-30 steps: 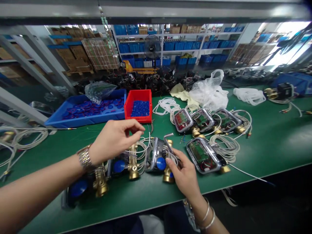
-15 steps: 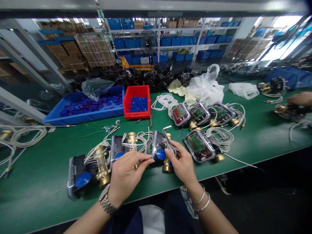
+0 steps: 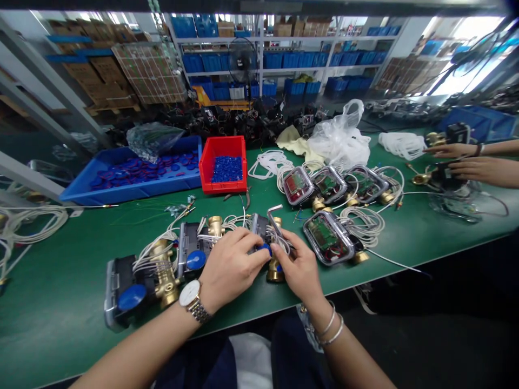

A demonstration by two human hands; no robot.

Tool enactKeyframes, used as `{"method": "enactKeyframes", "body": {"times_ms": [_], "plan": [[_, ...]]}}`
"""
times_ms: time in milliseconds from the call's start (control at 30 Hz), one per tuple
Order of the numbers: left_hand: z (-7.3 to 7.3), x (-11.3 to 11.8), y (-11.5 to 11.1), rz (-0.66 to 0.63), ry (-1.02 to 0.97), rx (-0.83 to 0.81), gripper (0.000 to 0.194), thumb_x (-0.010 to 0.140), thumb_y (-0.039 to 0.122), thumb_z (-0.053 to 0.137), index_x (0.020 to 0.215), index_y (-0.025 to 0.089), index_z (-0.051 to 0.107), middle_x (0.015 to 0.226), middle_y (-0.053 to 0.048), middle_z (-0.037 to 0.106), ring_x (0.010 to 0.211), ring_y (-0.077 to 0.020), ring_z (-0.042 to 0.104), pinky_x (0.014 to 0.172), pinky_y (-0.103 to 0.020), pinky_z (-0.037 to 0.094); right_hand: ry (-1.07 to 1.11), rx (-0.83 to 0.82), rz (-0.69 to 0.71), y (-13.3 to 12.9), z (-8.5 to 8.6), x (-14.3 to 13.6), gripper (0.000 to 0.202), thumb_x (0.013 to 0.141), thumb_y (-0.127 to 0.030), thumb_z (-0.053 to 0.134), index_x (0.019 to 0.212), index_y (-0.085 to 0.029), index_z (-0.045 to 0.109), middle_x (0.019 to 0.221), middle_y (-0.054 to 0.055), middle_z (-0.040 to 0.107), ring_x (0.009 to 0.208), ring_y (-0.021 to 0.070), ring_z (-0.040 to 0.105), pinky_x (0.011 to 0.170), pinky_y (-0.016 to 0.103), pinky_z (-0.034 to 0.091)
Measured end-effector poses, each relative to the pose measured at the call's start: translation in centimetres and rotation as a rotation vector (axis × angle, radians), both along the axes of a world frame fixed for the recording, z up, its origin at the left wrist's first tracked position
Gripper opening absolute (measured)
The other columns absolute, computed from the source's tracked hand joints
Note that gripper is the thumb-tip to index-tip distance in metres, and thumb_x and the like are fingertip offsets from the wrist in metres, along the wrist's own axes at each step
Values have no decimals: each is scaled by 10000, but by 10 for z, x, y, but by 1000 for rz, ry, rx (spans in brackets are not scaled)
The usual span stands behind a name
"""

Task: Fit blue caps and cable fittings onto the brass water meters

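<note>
A meter unit with a brass fitting (image 3: 275,274) stands on its edge between my hands. My left hand (image 3: 235,263) has its fingers closed on the blue disc (image 3: 265,248) on the unit's side. My right hand (image 3: 299,266) grips a metal hex key (image 3: 273,217), whose bent end points up, against the unit's grey cables. Two similar units stand to the left, each with a blue disc (image 3: 132,297) facing me. Just right of my right hand lies a clear-lidded meter (image 3: 329,237) with a green board.
A blue tray (image 3: 81,189) of discs and a red bin (image 3: 224,187) of small blue parts sit behind. Three more meters lie at back right, near plastic bags (image 3: 343,140). Another person's hands (image 3: 470,168) handle a unit at far right.
My left hand has moved right and over the blue disc, covering much of it. Another person's second hand has come into view at the right. The view has shifted slightly.
</note>
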State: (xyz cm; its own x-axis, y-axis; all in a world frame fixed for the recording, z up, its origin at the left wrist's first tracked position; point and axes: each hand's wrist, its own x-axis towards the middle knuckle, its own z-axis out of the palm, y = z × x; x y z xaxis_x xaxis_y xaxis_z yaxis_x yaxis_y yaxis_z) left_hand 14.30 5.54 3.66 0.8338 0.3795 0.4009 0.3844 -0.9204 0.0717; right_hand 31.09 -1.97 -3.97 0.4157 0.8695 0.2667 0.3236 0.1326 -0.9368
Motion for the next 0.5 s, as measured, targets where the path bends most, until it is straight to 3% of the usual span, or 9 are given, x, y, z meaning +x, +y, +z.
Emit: {"method": "enactKeyframes", "body": {"times_ms": [200,367,500], "plan": [[-1,-5,3,-33,11,75,119,945,292,608,1013,297,705,1246,-21,650,1174,-280,511,974,-493,449,-37,8,18,-4,5,5,373,956,-374,615,1300,-232,640,1235,94,670,1136,231,640,1001,397,523],[-7,6,-7,190,-135,-180,128,917,301,625,821,233,676,1461,-59,454,1370,-324,374,1128,-570,316,-174,149,-167,-31,19,5,346,1031,-238,447,1311,-239,651,1179,89,658,1107,203,627,982,381,512],[-16,15,-18,302,-231,-378,88,934,276,580,903,207,625,1474,-115,364,1430,-299,320,1163,-552,286,-241,108,-146,-60,22,-4,444,1002,-150,491,1417,-286,571,1131,56,700,964,162,685,895,309,560]]}}
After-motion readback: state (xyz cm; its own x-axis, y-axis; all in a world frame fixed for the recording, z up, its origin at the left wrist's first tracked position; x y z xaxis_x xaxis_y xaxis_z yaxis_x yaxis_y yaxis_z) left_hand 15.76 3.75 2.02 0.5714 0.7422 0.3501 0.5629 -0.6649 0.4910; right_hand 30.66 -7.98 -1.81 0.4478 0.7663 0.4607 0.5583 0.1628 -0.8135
